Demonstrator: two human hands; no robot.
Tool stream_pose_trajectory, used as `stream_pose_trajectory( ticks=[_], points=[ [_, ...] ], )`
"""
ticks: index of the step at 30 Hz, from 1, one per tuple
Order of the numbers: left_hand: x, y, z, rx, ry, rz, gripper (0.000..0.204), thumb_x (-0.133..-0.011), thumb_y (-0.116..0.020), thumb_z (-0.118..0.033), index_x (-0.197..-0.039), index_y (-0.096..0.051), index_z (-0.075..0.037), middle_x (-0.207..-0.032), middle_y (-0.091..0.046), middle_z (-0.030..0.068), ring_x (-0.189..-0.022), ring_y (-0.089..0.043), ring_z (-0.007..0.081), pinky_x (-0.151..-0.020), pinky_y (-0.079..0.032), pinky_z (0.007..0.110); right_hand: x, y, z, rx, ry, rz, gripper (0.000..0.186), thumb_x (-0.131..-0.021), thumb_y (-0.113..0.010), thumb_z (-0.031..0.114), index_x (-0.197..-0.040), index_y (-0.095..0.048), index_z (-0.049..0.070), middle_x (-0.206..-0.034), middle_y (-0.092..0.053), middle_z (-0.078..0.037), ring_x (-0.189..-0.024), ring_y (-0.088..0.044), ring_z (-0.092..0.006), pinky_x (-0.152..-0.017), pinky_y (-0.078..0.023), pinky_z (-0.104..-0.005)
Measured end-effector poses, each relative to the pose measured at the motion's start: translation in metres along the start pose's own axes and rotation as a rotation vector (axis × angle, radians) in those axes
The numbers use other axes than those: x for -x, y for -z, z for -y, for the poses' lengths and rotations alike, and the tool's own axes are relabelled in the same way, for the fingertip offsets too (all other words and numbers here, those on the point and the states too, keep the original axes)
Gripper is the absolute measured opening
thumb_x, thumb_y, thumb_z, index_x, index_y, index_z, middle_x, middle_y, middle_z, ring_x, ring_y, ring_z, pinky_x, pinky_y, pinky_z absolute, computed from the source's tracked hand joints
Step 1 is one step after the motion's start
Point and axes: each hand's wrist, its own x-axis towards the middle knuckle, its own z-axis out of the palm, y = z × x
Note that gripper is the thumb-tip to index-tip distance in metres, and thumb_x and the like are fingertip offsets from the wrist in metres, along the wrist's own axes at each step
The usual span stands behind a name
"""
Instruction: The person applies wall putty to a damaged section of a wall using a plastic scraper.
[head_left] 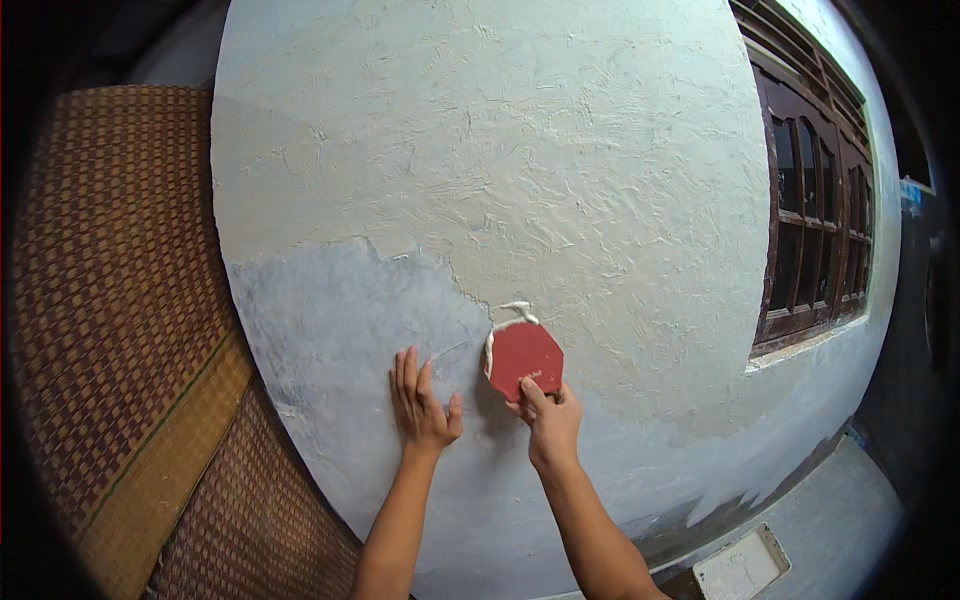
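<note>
My right hand (548,420) grips a red, flat, many-sided spreader (524,355) by its lower edge, with white paste (515,307) along its top and left edges. The spreader is at the wall (480,160), near the border between cream, rough-textured coating (620,260) above and smoother pale blue-grey surface (330,330) below. My left hand (425,400) rests with fingers apart on the grey surface, a little left of the spreader.
Brown woven mats (120,250) stand along the left. A dark wooden window (810,230) with panes is set in the wall at the right. Below it are a grey ledge (850,500) and a white tray (740,565) at the lower right.
</note>
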Motion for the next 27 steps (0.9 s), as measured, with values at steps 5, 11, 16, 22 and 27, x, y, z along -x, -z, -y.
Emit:
stream_pose_trajectory(
  ticks=[5, 11, 16, 22, 27],
  points=[
    [0.003, -0.004, -0.001, -0.016, -0.001, -0.01, 0.06, -0.091, -0.045, -0.038, -0.136, -0.029, -0.003, -0.147, -0.029, 0.0269, -0.136, -0.027, 0.0463, -0.109, -0.019, 0.06, 0.029, 0.01, 0.017, 0.273, 0.298, 0.002, 0.017, -0.086, -0.066, 0.004, -0.099, -0.059, -0.005, -0.093, -0.065, -0.009, -0.077, -0.065, -0.0147, -0.068, -0.057, -0.0291],
    [0.001, -0.004, 0.001, -0.03, -0.018, -0.06, 0.055, -0.094, -0.044, -0.042, -0.131, -0.031, -0.004, -0.144, -0.033, 0.0266, -0.133, -0.032, 0.0477, -0.107, -0.024, 0.061, 0.019, -0.012, 0.031, 1.061, 1.352, 0.184, 0.019, -0.068, -0.069, -0.002, -0.073, -0.052, 0.005, -0.071, -0.052, -0.009, -0.059, -0.054, -0.0251, -0.05, -0.044, -0.0345],
    [0.001, -0.003, 0.0, -0.032, 0.003, -0.09, 0.051, -0.094, -0.047, -0.04, -0.13, -0.034, -0.006, -0.143, -0.037, 0.0236, -0.132, -0.036, 0.0446, -0.107, -0.027, 0.058, -0.002, -0.021, 0.026, 1.331, 1.519, 0.427, 0.014, -0.071, -0.066, 0.012, -0.072, -0.053, 0.01, -0.066, -0.042, -0.003, -0.058, -0.048, -0.018, -0.048, -0.039, -0.0318],
    [0.004, -0.002, 0.002, -0.023, 0.013, -0.082, 0.049, -0.094, -0.046, -0.041, -0.128, -0.034, -0.007, -0.143, -0.039, 0.023, -0.131, -0.037, 0.0447, -0.107, -0.028, 0.058, -0.023, -0.018, 0.005, 1.588, 1.61, 0.491, 0.009, -0.076, -0.062, 0.021, -0.08, -0.057, 0.015, -0.074, -0.047, 0.0, -0.065, -0.049, -0.0145, -0.052, -0.038, -0.0288],
    [0.004, -0.002, 0.003, 0.002, -0.001, -0.075, 0.049, -0.094, -0.045, -0.041, -0.128, -0.033, -0.008, -0.142, -0.039, 0.0235, -0.131, -0.037, 0.0451, -0.107, -0.028, 0.058, -0.034, -0.018, -0.009, 1.724, 1.533, 0.535, 0.013, -0.077, -0.058, 0.02, -0.089, -0.057, 0.014, -0.078, -0.048, -0.001, -0.067, -0.051, -0.015, -0.055, -0.039, -0.0291]
  ],
)
